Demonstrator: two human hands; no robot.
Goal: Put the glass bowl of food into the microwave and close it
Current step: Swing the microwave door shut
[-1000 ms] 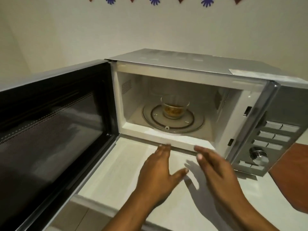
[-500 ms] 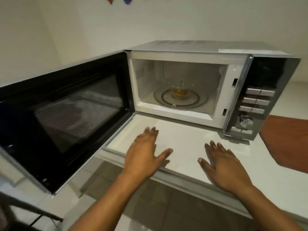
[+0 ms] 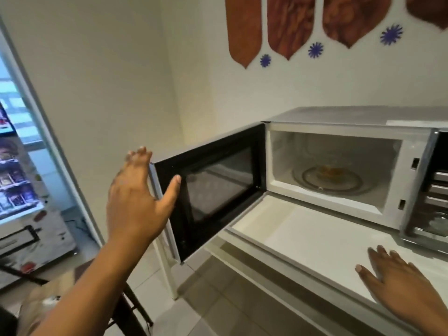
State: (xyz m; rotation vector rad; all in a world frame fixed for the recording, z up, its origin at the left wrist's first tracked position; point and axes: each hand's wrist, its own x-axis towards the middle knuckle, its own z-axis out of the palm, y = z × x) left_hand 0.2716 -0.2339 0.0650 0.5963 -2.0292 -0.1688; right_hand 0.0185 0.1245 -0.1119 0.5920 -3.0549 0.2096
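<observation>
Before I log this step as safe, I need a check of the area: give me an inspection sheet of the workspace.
Surface: white counter, bare in front of the microwave.
Job's things: silver microwave with black-framed door swung wide open; glass bowl of orange food on the turntable inside, blurred.
Clutter: nothing seen on the counter.
Grippers: left hand open, at the door's outer edge, thumb across its inner face; right hand flat on the counter, empty.
Cables: nothing seen.
Surroundings: white wall with brown and blue decorations; lit vending machine at left; tiled floor below.

Black-framed door (image 3: 213,185) on silver, white-lined microwave (image 3: 339,132); orange-yellow food (image 3: 331,170); white counter (image 3: 315,241).
</observation>
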